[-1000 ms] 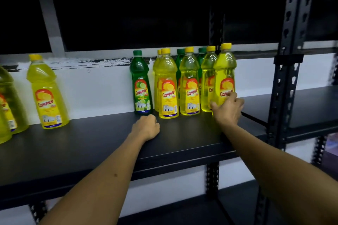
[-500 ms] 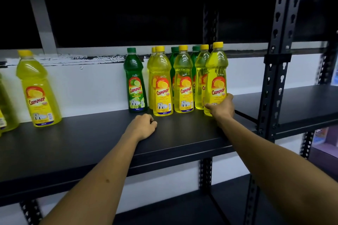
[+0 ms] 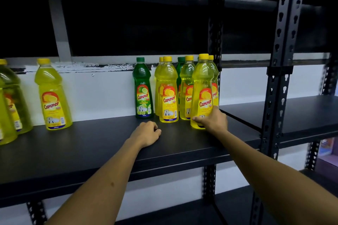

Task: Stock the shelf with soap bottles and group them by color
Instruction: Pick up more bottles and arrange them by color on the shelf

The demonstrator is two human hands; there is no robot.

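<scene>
Several yellow and green soap bottles stand clustered on the black shelf [image 3: 91,150]. My right hand [image 3: 213,121] grips the base of the front yellow bottle [image 3: 202,86], thumb across its label side. Left of it stand another yellow bottle [image 3: 168,95] and a green bottle [image 3: 143,89]; a second green bottle [image 3: 181,64] shows behind the yellow ones. My left hand [image 3: 147,133] rests on the shelf as a loose fist, holding nothing. A lone yellow bottle [image 3: 52,97] stands far left, with more yellow bottles [image 3: 11,100] at the frame edge.
A black perforated upright [image 3: 276,86] stands right of the cluster, with another black shelf [image 3: 292,113] beyond it. A second upright [image 3: 215,29] rises behind the bottles. A white wall backs the shelf. A lower shelf lies below.
My right hand has pulled the rightmost yellow bottle forward and left, out in front of the row. The left hand stays resting on the shelf.
</scene>
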